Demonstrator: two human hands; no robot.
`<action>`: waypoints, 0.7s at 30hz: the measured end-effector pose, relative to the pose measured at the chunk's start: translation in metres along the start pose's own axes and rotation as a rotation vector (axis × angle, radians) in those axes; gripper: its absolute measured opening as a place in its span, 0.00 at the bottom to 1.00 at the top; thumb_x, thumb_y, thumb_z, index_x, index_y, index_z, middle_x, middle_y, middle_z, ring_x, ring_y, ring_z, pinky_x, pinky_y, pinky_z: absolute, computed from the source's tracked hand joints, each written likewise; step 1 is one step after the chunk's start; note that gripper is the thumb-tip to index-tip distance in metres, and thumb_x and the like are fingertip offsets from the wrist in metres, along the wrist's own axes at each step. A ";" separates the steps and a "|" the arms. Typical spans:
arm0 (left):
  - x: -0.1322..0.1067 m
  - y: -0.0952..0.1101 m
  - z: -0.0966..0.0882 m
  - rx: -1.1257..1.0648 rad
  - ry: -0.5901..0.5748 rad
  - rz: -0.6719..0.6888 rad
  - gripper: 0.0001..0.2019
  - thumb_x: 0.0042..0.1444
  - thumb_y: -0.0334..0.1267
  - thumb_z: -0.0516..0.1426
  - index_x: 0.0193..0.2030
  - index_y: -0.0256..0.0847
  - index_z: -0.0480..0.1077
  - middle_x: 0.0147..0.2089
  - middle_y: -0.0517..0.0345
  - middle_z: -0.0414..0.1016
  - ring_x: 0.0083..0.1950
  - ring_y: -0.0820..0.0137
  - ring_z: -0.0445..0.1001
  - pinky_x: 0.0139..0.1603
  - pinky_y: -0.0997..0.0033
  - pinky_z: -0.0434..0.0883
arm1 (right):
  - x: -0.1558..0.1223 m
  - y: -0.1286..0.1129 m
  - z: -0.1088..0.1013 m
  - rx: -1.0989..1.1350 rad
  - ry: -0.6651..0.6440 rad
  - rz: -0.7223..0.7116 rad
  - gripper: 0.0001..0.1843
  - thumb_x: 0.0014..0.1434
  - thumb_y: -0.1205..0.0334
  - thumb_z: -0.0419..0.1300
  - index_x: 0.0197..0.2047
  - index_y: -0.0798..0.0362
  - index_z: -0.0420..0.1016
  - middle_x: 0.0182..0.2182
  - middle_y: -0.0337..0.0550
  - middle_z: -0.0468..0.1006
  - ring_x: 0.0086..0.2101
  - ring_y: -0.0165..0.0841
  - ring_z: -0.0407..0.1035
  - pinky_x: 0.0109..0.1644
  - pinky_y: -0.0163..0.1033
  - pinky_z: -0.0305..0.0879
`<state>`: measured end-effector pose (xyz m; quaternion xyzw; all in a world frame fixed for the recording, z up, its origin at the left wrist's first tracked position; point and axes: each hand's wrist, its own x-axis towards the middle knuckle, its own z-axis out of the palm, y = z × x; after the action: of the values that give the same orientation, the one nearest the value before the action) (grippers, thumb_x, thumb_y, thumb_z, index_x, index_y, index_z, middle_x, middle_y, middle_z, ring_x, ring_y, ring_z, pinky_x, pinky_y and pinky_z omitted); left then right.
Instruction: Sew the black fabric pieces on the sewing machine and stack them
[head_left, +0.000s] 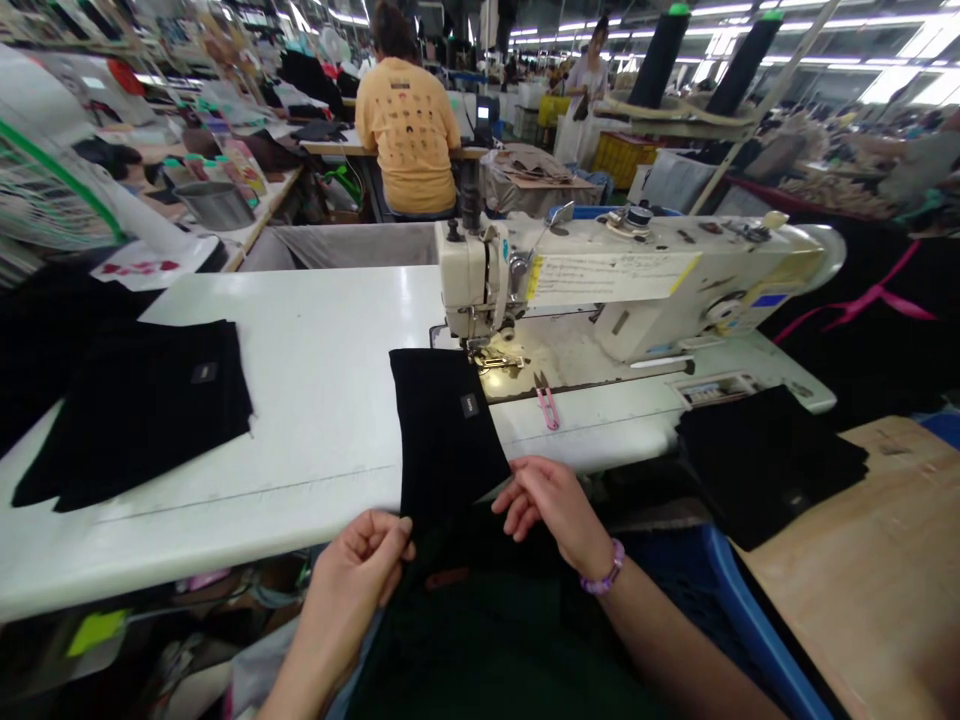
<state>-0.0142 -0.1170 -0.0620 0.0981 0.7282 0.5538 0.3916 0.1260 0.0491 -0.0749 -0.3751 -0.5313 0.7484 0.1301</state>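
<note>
A black fabric piece (442, 430) with a small grey label lies on the white sewing table (315, 400), its far end at the presser foot of the cream sewing machine (600, 280). My left hand (360, 570) pinches the near left edge of this fabric at the table's front. My right hand (547, 505) grips the near right corner, fingers curled on the cloth; a purple bead bracelet is on its wrist. Pink thread snips (547, 400) lie on the machine bed just right of the fabric.
A stack of black labelled pieces (135, 410) lies at the table's left. More black pieces (765, 460) sit at the right, beside a wooden board (862, 560) and a blue bin rim (742, 610). A person in a yellow shirt (409, 120) sits ahead, back turned.
</note>
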 end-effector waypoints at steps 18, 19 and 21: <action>0.000 0.023 0.014 0.868 0.282 1.078 0.07 0.61 0.41 0.59 0.39 0.41 0.68 0.36 0.56 0.71 0.36 0.66 0.71 0.37 0.67 0.67 | 0.016 -0.012 -0.012 -0.147 -0.131 0.116 0.14 0.62 0.57 0.57 0.29 0.56 0.69 0.17 0.40 0.76 0.13 0.24 0.64 0.13 0.25 0.55; 0.002 0.026 0.024 0.966 0.187 1.184 0.05 0.61 0.38 0.59 0.42 0.41 0.69 0.40 0.53 0.72 0.39 0.64 0.72 0.40 0.65 0.68 | 0.016 -0.013 -0.012 -0.157 -0.132 0.118 0.14 0.63 0.57 0.56 0.29 0.56 0.69 0.16 0.39 0.75 0.12 0.24 0.63 0.13 0.25 0.54; 0.008 0.027 0.042 1.150 0.089 1.285 0.08 0.59 0.32 0.59 0.46 0.40 0.70 0.45 0.49 0.74 0.44 0.60 0.73 0.42 0.61 0.69 | 0.017 -0.014 -0.012 -0.180 -0.132 0.114 0.14 0.63 0.57 0.55 0.30 0.57 0.70 0.15 0.38 0.74 0.12 0.24 0.63 0.12 0.25 0.53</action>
<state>0.0009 -0.0720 -0.0446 0.6520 0.7136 0.2169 -0.1369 0.1201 0.0731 -0.0714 -0.3647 -0.5817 0.7269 0.0178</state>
